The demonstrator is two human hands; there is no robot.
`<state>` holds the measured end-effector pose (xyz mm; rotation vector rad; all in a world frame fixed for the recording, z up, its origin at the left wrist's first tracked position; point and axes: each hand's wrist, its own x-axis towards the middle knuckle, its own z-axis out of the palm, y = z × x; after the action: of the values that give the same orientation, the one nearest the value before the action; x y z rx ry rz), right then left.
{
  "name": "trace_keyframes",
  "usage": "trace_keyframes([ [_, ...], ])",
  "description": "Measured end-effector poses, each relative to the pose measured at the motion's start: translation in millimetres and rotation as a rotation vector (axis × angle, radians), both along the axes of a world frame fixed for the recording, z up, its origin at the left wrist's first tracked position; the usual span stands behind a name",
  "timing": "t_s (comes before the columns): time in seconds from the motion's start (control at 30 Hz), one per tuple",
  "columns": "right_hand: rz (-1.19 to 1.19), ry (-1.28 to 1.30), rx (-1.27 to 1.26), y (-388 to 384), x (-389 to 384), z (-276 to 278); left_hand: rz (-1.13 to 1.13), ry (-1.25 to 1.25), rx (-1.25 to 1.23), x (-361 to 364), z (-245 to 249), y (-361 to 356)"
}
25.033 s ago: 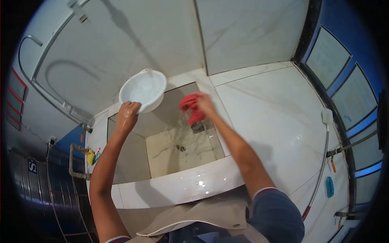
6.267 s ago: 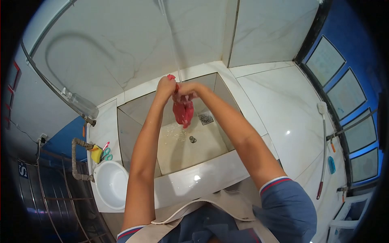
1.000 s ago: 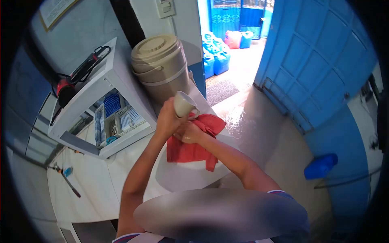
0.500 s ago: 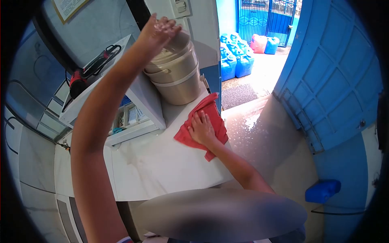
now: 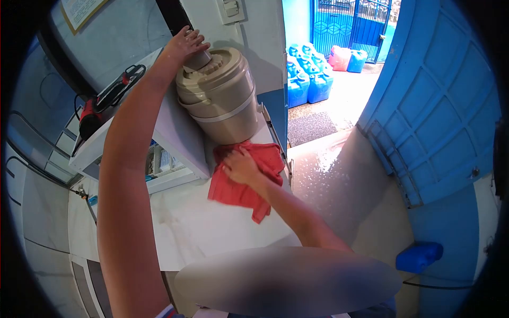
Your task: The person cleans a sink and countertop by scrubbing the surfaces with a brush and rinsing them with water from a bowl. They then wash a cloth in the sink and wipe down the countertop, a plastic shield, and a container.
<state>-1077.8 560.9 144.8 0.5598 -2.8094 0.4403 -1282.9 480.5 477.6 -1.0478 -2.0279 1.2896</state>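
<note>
Cannot read the framed notice (image 5: 79,11) cropped by the top edge, nor make out the items (image 5: 161,158) in the shelf unit (image 5: 177,135), the cup (image 5: 199,60) under the left hand (image 5: 183,45), or anything behind the grey blur (image 5: 286,278).

You get bright daylight from the doorway (image 5: 339,58) at upper middle, with glare on the wet floor (image 5: 323,159) below it. The frame's left is dim; the jug (image 5: 222,95) shades part of the cloth (image 5: 236,193). Fisheye bends the edges to black; a blurred oval covers bottom centre.
</note>
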Motion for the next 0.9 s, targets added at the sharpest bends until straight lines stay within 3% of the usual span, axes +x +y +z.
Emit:
trace_keyframes([
  [0.07, 0.019, 0.084, -0.048, 7, -7, -12, -0.135, 0.056, 0.044, -5, -3, -5],
  [0.23, -0.101, 0.164, -0.135, 30, 12, -13, -0.113, 0.099, -0.004, -4, -3, -13],
  [0.37, -0.518, 0.162, -0.141, 47, 28, -13, -0.113, 0.174, -0.007, 20, 1, -8],
  [0.4, -0.683, 0.195, -0.150, 45, 33, -15, -0.410, 0.253, 0.081, -1, -4, -16],
  [0.43, -0.677, 0.183, -0.149, 37, 41, -15, -0.403, 0.242, 0.080, 19, 0, -14],
  [0.5, -0.713, 0.111, 0.034, 24, 52, -12, -0.099, 0.023, 0.067, 86, 21, 11],
  [0.53, -0.675, 0.161, -0.023, 17, 51, -19, -0.093, 0.023, 0.070, 100, 18, 12],
  [0.6, -0.626, 0.146, -0.053, 0, 46, -17, -0.424, 0.069, 0.237, 125, 11, 9],
  [0.73, -0.471, 0.122, -0.169, -42, 21, -6, -0.383, -0.063, 0.417, 184, -42, -9],
  [0.8, -0.496, 0.053, -0.069, -58, 10, -2, -0.446, -0.402, 0.715, 202, -85, -20],
  [0.9, -0.455, 0.024, 0.006, -29, 22, 9, -0.384, -0.617, 0.902, 222, -159, -44],
])
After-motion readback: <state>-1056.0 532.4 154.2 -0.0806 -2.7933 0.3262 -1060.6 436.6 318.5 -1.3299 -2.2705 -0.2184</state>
